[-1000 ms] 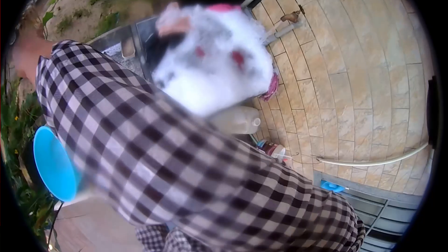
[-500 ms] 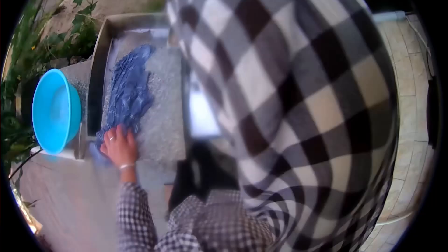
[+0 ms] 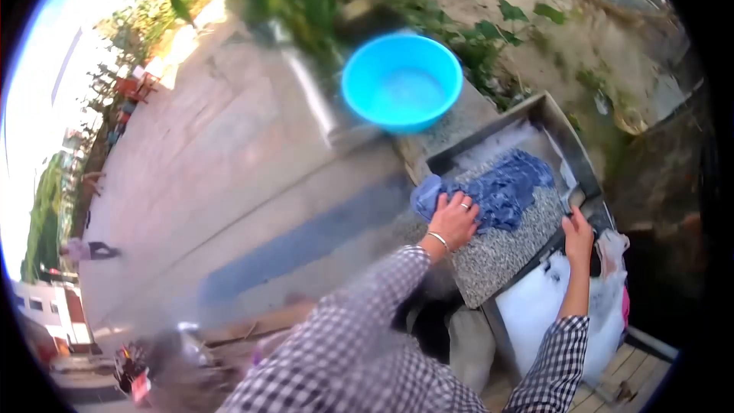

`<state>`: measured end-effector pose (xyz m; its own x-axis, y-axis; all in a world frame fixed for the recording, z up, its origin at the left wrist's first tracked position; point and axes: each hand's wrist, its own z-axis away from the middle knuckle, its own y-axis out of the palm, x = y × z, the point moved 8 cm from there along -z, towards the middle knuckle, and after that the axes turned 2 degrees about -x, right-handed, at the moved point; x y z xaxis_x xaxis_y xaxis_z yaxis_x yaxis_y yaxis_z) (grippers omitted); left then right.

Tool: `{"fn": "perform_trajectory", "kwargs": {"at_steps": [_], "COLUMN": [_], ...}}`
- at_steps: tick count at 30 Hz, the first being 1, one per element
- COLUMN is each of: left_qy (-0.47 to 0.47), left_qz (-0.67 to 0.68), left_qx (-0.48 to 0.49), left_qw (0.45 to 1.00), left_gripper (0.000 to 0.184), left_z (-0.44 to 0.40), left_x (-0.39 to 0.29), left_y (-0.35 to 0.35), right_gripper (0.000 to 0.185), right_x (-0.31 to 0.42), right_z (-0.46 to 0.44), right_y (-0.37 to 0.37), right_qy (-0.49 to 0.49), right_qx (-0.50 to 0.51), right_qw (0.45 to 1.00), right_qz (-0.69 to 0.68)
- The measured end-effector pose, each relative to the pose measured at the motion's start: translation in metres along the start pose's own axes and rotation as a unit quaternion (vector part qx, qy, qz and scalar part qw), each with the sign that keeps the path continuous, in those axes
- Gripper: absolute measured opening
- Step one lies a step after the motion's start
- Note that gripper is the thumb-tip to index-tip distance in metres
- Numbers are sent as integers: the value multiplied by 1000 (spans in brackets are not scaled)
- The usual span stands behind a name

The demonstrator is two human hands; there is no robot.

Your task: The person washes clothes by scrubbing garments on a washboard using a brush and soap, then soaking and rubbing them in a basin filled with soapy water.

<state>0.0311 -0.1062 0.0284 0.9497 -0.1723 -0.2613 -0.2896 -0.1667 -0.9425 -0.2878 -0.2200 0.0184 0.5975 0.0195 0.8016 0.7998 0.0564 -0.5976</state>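
Note:
A crumpled blue checked cloth [image 3: 514, 187] lies on the speckled stone slab [image 3: 489, 266] of a washing trough. My left hand [image 3: 454, 222], with a ring and a bracelet, presses on the cloth's near end, its bent fingers gripping the fabric. My right hand [image 3: 578, 235] is at the trough's right rim, fingers closed around a small tan-grey object [image 3: 575, 198] that I cannot make out. Whitish suds or water [image 3: 501, 141] lie at the slab's far end.
A bright blue basin [image 3: 405, 80] stands on the ledge beyond the trough. White foam fills a compartment [image 3: 535, 306] right of the slab, with a plastic bag [image 3: 612, 252] beside it. Plants [image 3: 321, 0] grow behind; concrete paving [image 3: 206, 145] stretches left.
The view has swung left, and the large checked sleeve that blocked the right side is gone. My right hand now shows at the trough rim. My left hand remains on the cloth, which looks more bunched.

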Motion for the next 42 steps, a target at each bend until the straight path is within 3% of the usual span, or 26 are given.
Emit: {"fn": "perform_trajectory", "kwargs": {"at_steps": [1,3,4,5,6,8,10,11,13,15,16,17,18,19,22,26,29,42], "left_qy": [4,-34,-39,-3,-34,-93,-270,-374,-613,-797,-835,-860,-894,-900,-924,-907,-902,-891], "left_qz": [7,70,114,56,55,50,49,10,-16,-28,12,-45,-38,-48,-136,-193,-197,-199], "left_qx": [-26,89,31,-153,-163,-173,-70,-70,-101,-185,-267,-334,-326,-348,-340,-374,-384,-408], "left_qw": [1000,993,992,987,984,979,959,925,784,575,481,382,306,259,113,24,21,-6], "left_gripper": [33,35,37,41,44,49,54,54,56,61,65,71,73,75,80,85,82,66], "left_z": [2,0,7,23,35,78,151,206,354,517,597,656,710,769,826,857,855,836], "left_x": [-1,4,9,11,29,67,144,191,261,279,268,233,200,172,37,-74,-114,-151], "left_y": [-4,7,2,-21,-32,-60,-77,-79,-115,-180,-218,-263,-299,-329,-442,-522,-551,-569], "right_gripper": [50,50,51,51,52,54,56,55,54,54,54,54,54,54,54,54,54,55], "right_x": [14,-68,-55,-30,-7,9,-8,-47,-87,-45,-21,-2,17,34,65,91,97,25], "right_z": [23,23,34,39,41,34,15,-14,-57,-55,-50,-48,-43,-39,-29,-19,-17,-31], "right_y": [27,92,108,118,124,140,155,172,203,229,242,255,268,280,310,343,355,317], "right_qy": [56,14,32,10,-10,-16,-31,-37,-62,-116,-144,-173,-199,-220,-260,-292,-309,-315], "right_qx": [40,80,79,90,92,75,84,95,105,93,88,84,84,81,78,81,78,-5], "right_qw": [997,997,996,994,986,987,993,991,987,979,974,969,963,958,947,938,933,930], "right_qz": [42,12,-21,61,141,139,81,86,109,139,150,156,164,167,172,170,168,188]}}
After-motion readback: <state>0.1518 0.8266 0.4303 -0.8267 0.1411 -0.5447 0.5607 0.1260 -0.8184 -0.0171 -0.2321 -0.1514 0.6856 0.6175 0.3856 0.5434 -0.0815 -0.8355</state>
